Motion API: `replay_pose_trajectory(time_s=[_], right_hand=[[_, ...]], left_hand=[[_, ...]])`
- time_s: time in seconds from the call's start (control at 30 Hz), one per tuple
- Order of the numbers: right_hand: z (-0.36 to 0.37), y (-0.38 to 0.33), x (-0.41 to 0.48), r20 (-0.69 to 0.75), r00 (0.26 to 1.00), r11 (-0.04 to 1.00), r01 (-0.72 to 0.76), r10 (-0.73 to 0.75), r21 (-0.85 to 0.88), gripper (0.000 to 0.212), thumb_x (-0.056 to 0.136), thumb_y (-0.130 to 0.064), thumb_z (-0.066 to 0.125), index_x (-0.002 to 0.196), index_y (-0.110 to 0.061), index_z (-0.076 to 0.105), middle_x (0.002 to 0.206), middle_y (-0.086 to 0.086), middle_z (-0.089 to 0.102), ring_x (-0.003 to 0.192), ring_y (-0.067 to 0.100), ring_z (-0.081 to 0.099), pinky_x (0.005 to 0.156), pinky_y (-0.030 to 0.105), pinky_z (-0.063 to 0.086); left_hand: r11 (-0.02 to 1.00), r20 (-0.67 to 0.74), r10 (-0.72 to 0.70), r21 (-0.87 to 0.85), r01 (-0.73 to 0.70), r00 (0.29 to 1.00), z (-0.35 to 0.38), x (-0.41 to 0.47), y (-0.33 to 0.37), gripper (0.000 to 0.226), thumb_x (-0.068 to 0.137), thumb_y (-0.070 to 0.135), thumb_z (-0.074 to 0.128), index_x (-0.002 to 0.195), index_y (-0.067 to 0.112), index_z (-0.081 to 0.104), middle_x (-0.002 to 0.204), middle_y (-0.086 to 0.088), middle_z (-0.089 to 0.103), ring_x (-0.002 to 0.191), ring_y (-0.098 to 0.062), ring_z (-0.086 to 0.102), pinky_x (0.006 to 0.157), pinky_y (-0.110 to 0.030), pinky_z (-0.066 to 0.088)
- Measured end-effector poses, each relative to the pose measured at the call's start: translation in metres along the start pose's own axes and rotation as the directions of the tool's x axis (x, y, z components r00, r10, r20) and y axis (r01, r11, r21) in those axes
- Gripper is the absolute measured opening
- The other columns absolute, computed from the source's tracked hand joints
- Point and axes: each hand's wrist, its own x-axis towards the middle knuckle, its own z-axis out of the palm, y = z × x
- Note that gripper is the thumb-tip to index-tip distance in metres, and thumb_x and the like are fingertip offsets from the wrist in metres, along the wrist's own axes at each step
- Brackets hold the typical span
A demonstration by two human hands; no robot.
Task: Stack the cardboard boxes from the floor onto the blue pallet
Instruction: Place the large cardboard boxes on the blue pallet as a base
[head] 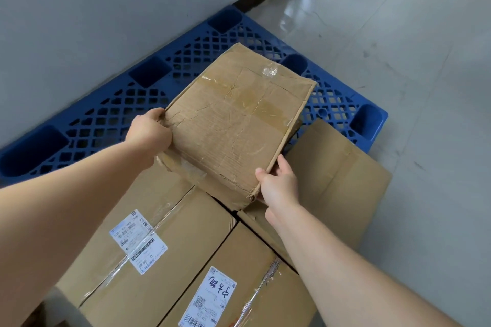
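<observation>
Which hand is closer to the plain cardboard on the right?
Right. The right hand grips the worn box at its near corner beside the plain cardboard; the left hand holds the opposite edge, farther off.

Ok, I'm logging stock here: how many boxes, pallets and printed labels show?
Boxes: 4 (held box, three others)
Pallet: 1
Labels: 2
Total: 7

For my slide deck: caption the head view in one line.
Left hand and right hand grip a creased cardboard box by the blue pallet.
</observation>
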Motion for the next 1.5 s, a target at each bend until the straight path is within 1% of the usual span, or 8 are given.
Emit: replay_pose_trajectory(time_s=[0.2, 0.37, 0.67, 0.9, 1.13, 1.3, 1.43, 1.5], right_hand=[[0.010, 0.000, 0.009, -0.073, 0.997, 1.000, -0.012, 0.013, 0.004, 0.065, 0.094, -0.010, 0.059, 0.148, -0.034, 0.032, 0.149, -0.005, 0.041, 0.119, 0.018, 0.053, 0.096, 0.032, 0.048], [0.024, 0.008, 0.008, -0.117, 0.993, 1.000, -0.026, 0.026, 0.004, 0.069, 0.093, -0.007, 0.060, 0.149, -0.033, 0.029, 0.151, -0.004, 0.037, 0.126, 0.018, 0.049, 0.094, 0.028, 0.042], [0.035, 0.015, 0.002, -0.187, 0.980, 0.997, -0.053, 0.062, 0.054, 0.066, 0.092, -0.010, 0.059, 0.147, -0.032, 0.031, 0.142, -0.004, 0.044, 0.077, 0.005, 0.047, 0.078, 0.025, 0.038], [0.031, 0.016, 0.007, -0.211, 0.976, 0.997, -0.069, 0.062, -0.030, 0.067, 0.091, -0.010, 0.061, 0.147, -0.030, 0.031, 0.148, 0.001, 0.041, 0.122, 0.023, 0.052, 0.101, 0.036, 0.042], [0.029, 0.016, 0.006, -0.171, 0.984, 0.998, -0.059, 0.053, -0.033, 0.068, 0.092, -0.008, 0.061, 0.148, -0.032, 0.030, 0.149, -0.002, 0.040, 0.125, 0.022, 0.051, 0.098, 0.035, 0.042], [0.026, 0.015, 0.007, -0.152, 0.987, 0.994, -0.068, 0.055, -0.086, 0.068, 0.093, -0.011, 0.060, 0.149, -0.032, 0.027, 0.151, -0.001, 0.037, 0.128, 0.024, 0.048, 0.099, 0.039, 0.042], [0.024, 0.010, 0.007, -0.130, 0.989, 0.984, -0.085, 0.065, -0.159, 0.070, 0.093, -0.012, 0.060, 0.150, -0.029, 0.024, 0.150, 0.001, 0.038, 0.123, 0.024, 0.052, 0.083, 0.031, 0.045], [0.024, 0.009, 0.007, -0.122, 0.990, 0.978, -0.088, 0.065, -0.191, 0.071, 0.093, -0.013, 0.060, 0.151, -0.028, 0.023, 0.151, 0.002, 0.037, 0.126, 0.025, 0.050, 0.090, 0.033, 0.044]], left_hand=[[0.998, 0.050, 0.048, 0.036, -0.050, 0.998, 0.012, 0.023, 0.013, 0.056, 0.093, 0.010, 0.042, 0.144, 0.033, 0.037, 0.139, -0.006, 0.044, 0.094, -0.032, 0.061, 0.078, -0.044, 0.057], [0.988, 0.073, 0.056, 0.143, -0.066, 0.996, 0.018, 0.034, 0.012, 0.060, 0.093, 0.006, 0.036, 0.147, 0.034, 0.031, 0.143, -0.009, 0.039, 0.093, -0.029, 0.055, 0.051, -0.028, 0.044], [0.965, 0.119, 0.088, 0.235, -0.114, 0.989, 0.013, 0.034, 0.013, 0.067, 0.089, -0.003, 0.037, 0.145, 0.034, 0.032, 0.142, -0.009, 0.036, 0.096, -0.028, 0.046, 0.049, -0.029, 0.045], [0.953, 0.146, 0.055, 0.287, -0.095, 0.988, 0.012, 0.026, 0.019, 0.067, 0.088, -0.004, 0.037, 0.146, 0.030, 0.029, 0.137, -0.012, 0.037, 0.085, -0.028, 0.049, 0.047, -0.030, 0.039], [0.945, 0.122, 0.006, 0.324, -0.046, 0.992, 0.007, 0.020, 0.015, 0.066, 0.087, -0.003, 0.036, 0.145, 0.026, 0.028, 0.137, -0.015, 0.035, 0.083, -0.032, 0.049, 0.046, -0.030, 0.036], [0.942, 0.144, 0.000, 0.332, -0.049, 0.990, 0.006, 0.022, 0.013, 0.065, 0.089, 0.000, 0.035, 0.147, 0.028, 0.026, 0.139, -0.015, 0.033, 0.091, -0.033, 0.048, 0.059, -0.035, 0.041], [0.946, 0.167, -0.008, 0.322, -0.047, 0.986, 0.004, 0.025, 0.012, 0.063, 0.092, 0.004, 0.037, 0.148, 0.030, 0.024, 0.140, -0.015, 0.036, 0.098, -0.033, 0.050, 0.060, -0.033, 0.041], [0.951, 0.183, -0.019, 0.307, -0.038, 0.983, 0.002, 0.025, 0.012, 0.063, 0.093, 0.007, 0.039, 0.149, 0.031, 0.022, 0.142, -0.015, 0.038, 0.103, -0.033, 0.050, 0.065, -0.034, 0.044]])
